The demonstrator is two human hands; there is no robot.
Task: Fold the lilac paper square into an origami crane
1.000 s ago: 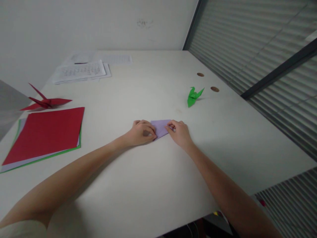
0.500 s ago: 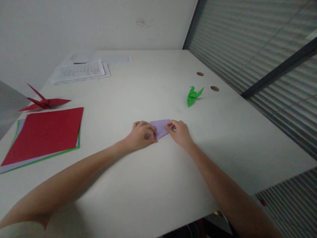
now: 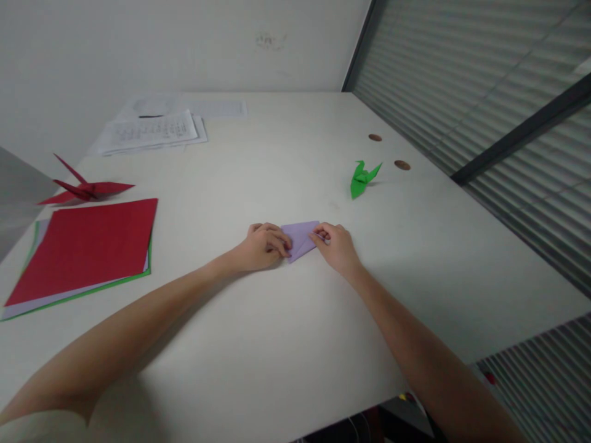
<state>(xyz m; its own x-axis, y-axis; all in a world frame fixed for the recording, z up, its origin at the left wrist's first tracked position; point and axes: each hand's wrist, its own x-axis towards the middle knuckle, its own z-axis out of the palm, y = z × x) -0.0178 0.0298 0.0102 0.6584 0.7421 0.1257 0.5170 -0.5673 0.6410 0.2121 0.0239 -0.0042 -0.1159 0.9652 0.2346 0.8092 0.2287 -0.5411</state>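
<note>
A small piece of folded purple origami paper point(image 3: 300, 237) lies on the white table between my two hands, with a slanting crease across its near part. My left hand point(image 3: 266, 246) grips its left edge, fingers curled over it and the thumb partly hidden. At the opposite side, my right hand point(image 3: 335, 243) pinches the paper's right corner between thumb and fingers. That corner is covered by the fingertips. Beyond my right hand stands a folded green paper crane point(image 3: 362, 179).
To the left lies a stack of coloured paper with a red sheet point(image 3: 87, 246) on top. A red paper crane point(image 3: 87, 192) sits behind it. Printed sheets point(image 3: 152, 131) and a dark pen point(image 3: 151, 116) lie at the back left. Window blinds point(image 3: 484, 74) flank the table's right edge.
My left thumb has drawn back from the paper's near corner, which now shows. My right hand keeps its pinch. The whole view has shifted very slightly.
</note>
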